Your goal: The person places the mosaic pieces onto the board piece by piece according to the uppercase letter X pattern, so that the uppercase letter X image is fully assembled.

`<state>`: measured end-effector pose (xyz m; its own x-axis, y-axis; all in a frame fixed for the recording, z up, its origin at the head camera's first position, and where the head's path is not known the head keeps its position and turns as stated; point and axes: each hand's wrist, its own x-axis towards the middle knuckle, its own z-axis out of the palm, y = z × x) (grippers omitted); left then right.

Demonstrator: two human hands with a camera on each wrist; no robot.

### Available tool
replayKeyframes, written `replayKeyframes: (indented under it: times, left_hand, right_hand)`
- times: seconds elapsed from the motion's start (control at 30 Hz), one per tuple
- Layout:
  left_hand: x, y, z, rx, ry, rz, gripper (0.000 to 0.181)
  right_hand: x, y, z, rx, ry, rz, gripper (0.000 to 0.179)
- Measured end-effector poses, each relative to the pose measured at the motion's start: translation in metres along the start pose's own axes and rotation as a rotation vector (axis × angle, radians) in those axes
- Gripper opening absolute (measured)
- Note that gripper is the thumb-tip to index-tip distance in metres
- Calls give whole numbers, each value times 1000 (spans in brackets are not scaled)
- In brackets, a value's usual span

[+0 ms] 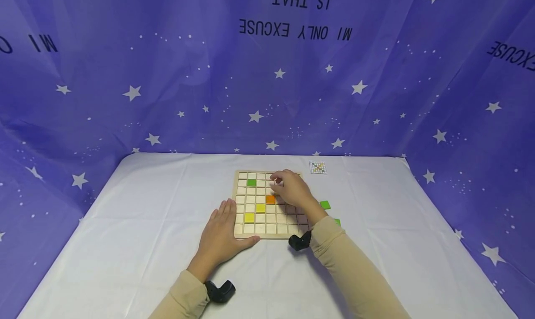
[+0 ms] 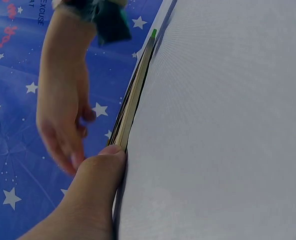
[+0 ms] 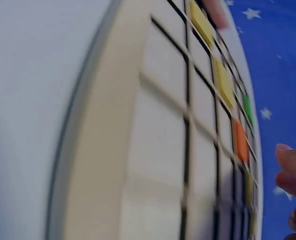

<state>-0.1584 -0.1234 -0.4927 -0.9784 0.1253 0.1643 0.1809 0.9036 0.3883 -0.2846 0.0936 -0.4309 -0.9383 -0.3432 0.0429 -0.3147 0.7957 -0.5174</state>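
A wooden grid board (image 1: 273, 237) lies on the table, its squares mostly pale. Among them sit a green tile (image 1: 251, 183), an orange tile (image 1: 270, 199) and two yellow tiles, the upper one (image 1: 260, 208) next to the orange. My left hand (image 1: 219, 233) rests with straight fingers along the board's left edge; its thumb (image 2: 100, 170) touches the near edge in the left wrist view. Over the board's far right part hovers my right hand (image 1: 294, 189), thumb and fingers bent and apart. Nothing shows between its fingertips (image 3: 284, 147) in the right wrist view. The right forearm hides some squares.
Two loose green tiles lie right of the board, the farther one (image 1: 325, 205) in full view and the nearer one (image 1: 336, 222) partly behind the sleeve. A small pattern card (image 1: 318, 167) lies beyond the board's far right corner. A purple star-printed curtain (image 1: 209, 77) surrounds the white-covered table.
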Motion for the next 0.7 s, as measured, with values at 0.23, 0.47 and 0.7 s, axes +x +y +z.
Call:
replayKeyframes:
  times: [0.23,0.47,0.7]
  left_hand:
    - [0,-2,-1,6,-1,-3,127]
    - [-1,-2,0,0,-15,-11,126]
    - [0,0,0,4,-11,0,126]
  right_hand:
    - [-26,37,-37,-24,-33,52,34]
    - [-54,78,-61,-38,-85,95,38]
    - [-72,111,-65,-59,-94,107,43]
